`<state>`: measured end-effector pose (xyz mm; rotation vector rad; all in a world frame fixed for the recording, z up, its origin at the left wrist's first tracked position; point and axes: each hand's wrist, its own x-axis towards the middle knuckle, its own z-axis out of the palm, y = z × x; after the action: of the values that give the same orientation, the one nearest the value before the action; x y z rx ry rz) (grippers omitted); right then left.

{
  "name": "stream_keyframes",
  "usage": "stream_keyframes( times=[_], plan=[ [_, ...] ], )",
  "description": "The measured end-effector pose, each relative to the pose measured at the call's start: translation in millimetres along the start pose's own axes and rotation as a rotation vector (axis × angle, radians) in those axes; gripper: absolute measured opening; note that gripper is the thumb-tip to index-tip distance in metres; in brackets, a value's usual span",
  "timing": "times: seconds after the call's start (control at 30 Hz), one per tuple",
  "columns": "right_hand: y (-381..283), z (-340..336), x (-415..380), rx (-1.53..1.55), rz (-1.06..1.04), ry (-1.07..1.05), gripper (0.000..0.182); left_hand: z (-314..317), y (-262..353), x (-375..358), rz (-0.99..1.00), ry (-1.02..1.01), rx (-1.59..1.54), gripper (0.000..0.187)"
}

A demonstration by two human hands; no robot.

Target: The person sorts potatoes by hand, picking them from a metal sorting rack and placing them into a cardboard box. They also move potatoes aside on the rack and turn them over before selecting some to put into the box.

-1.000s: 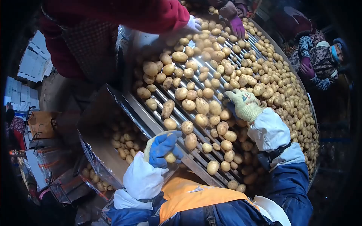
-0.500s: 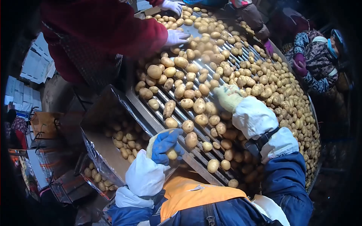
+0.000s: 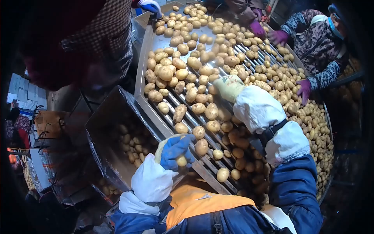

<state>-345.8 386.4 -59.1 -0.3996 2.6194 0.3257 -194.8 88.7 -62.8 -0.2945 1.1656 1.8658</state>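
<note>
My left hand (image 3: pixel 176 151), in a blue glove with a pale back, is closed around a potato (image 3: pixel 181 160) beside the metal edge of the sorting table. My right hand (image 3: pixel 229 87), in a pale yellow-green glove, reaches over the middle of the table, among loose potatoes (image 3: pixel 211 111) on the bars. Its fingertips point down at the potatoes and are mostly hidden, so I cannot tell whether it grips one. Metal bars (image 3: pixel 170 102) with gaps between them run under the potatoes.
A lined cardboard box (image 3: pixel 111 150) holding potatoes stands left of the table's metal rim (image 3: pixel 152 117). Potatoes (image 3: pixel 307 130) are heaped on the right. A person in a patterned jacket (image 3: pixel 317 48) works across the table; another person's checked apron (image 3: pixel 103 33) is at upper left.
My right hand has shifted slightly left and up; my left hand still holds the potato. The person at upper left has withdrawn a hand, and the person across now reaches onto the potatoes.
</note>
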Motion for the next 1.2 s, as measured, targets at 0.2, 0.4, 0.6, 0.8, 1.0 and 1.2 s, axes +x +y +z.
stream_keyframes(
  times=[0.2,0.4,0.6,0.8,1.0,1.2],
  plan=[
    [3.9,-11.0,-2.5,0.152,0.202,-0.048,0.022,-4.1,-5.6,0.4,0.112,-0.021,0.046,0.043],
    [28.9,26.3,-123.0,1.827,0.213,0.255,0.045,-6.7,-7.6,1.0,0.078,-0.025,-0.082,0.042],
    [6.0,58.4,-117.7,1.985,-0.167,0.476,0.054,-11.3,-11.5,5.6,0.108,-0.055,-0.082,0.040],
    [-28.8,-15.1,-43.8,0.689,0.203,0.154,0.035,-10.8,-9.6,5.5,0.077,-0.051,-0.101,0.040],
    [-58.9,-11.3,22.9,0.125,0.095,-0.139,0.031,-12.1,-4.1,6.6,0.010,-0.045,-0.057,0.042],
    [-37.5,5.5,-23.3,0.490,0.156,0.159,0.034,-8.3,-5.7,2.6,0.051,-0.044,-0.101,0.044]
  ],
)
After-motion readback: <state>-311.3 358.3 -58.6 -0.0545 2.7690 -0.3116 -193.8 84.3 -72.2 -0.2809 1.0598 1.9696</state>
